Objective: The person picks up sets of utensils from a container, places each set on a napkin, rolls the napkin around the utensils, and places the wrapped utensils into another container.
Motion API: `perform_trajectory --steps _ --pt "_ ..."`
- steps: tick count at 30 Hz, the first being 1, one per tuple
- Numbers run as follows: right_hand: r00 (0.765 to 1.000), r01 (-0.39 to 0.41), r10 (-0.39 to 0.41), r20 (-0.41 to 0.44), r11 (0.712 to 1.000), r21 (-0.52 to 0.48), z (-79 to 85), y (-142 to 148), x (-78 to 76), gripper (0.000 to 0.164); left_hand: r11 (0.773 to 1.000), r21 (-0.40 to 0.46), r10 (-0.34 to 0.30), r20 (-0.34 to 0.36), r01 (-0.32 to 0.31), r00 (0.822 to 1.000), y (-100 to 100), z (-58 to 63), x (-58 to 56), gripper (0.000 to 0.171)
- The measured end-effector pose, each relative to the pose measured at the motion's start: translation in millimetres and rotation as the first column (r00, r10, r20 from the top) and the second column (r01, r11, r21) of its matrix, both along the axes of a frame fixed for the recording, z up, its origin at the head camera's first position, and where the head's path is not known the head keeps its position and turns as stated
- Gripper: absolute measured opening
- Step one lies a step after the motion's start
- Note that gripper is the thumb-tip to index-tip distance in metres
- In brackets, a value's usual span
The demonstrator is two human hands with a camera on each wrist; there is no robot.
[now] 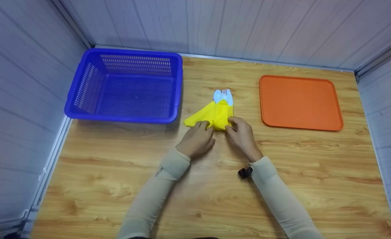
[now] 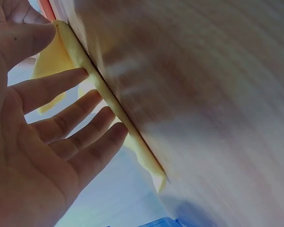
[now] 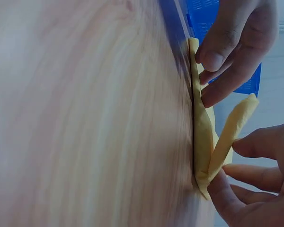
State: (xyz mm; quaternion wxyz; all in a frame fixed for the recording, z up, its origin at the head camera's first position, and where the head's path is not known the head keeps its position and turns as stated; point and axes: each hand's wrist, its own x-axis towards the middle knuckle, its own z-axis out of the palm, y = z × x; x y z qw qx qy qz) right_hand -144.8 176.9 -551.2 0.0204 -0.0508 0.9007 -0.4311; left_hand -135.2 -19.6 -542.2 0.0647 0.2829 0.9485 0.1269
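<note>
A yellow napkin (image 1: 220, 117) lies on the table, partly folded over a white spoon (image 1: 217, 96), a white fork (image 1: 224, 94) and a white knife (image 1: 229, 98). Only their upper ends show; the handles are hidden in the cloth. My left hand (image 1: 197, 138) rests its fingertips on the napkin's near left part, the fingers fairly straight in the left wrist view. At the right edge, my right hand (image 1: 242, 133) pinches a raised fold of the napkin (image 3: 232, 132) between thumb and fingers. One pointed corner of the napkin spreads out to the left.
A blue plastic basket (image 1: 124, 118) with slotted walls stands at the back left. To the right lies an orange tray (image 1: 300, 103). Pale panel walls (image 1: 215, 30) border the wooden table (image 1: 222, 199) at the back and sides.
</note>
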Motion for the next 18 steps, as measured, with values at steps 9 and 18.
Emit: perform_trajectory --steps 9,18 --pt "0.989 -0.001 0.038 -0.14 0.966 0.26 1.0 -17 -1.0 0.027 0.997 -0.022 0.077 -0.067 -0.079 0.995 3 5.3 6.1 0.034" --pt "0.988 0.045 0.011 -0.152 0.931 0.361 0.4 -26 2.1 0.029 0.999 0.049 0.022 -0.336 -0.006 0.942 12 6.5 15.6 0.029"
